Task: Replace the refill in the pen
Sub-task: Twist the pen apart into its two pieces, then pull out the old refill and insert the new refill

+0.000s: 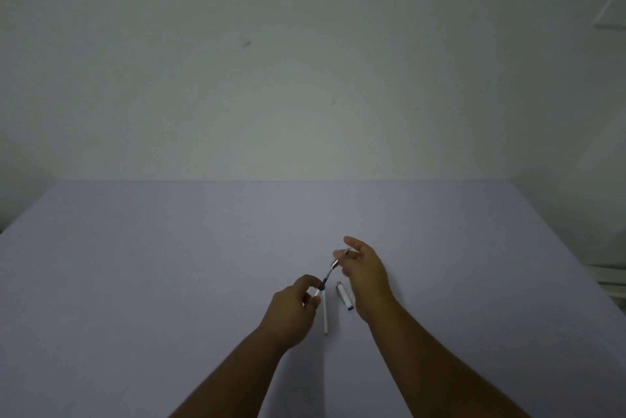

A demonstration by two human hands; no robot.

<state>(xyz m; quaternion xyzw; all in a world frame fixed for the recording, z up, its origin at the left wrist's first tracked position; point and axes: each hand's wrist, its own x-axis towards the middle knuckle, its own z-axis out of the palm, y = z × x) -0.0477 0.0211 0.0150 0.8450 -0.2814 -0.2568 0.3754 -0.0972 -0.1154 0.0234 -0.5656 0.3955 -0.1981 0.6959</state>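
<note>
My left hand [294,307] pinches the lower white end of the pen [328,273], which points up and to the right above the table. Its dark grip and silvery tip reach towards my right hand [366,273]. The right fingers close loosely around the pen's thin far end; the exact contact is blurred. A thin white refill [325,316] lies on the table below the left hand's fingers. A short white pen cap [345,295] with a dark end lies just right of the refill, beside my right wrist.
A pale lilac table [169,265] spreads wide on all sides and ends at a plain white wall [305,62] at the back. White objects show at the far right edge [609,277].
</note>
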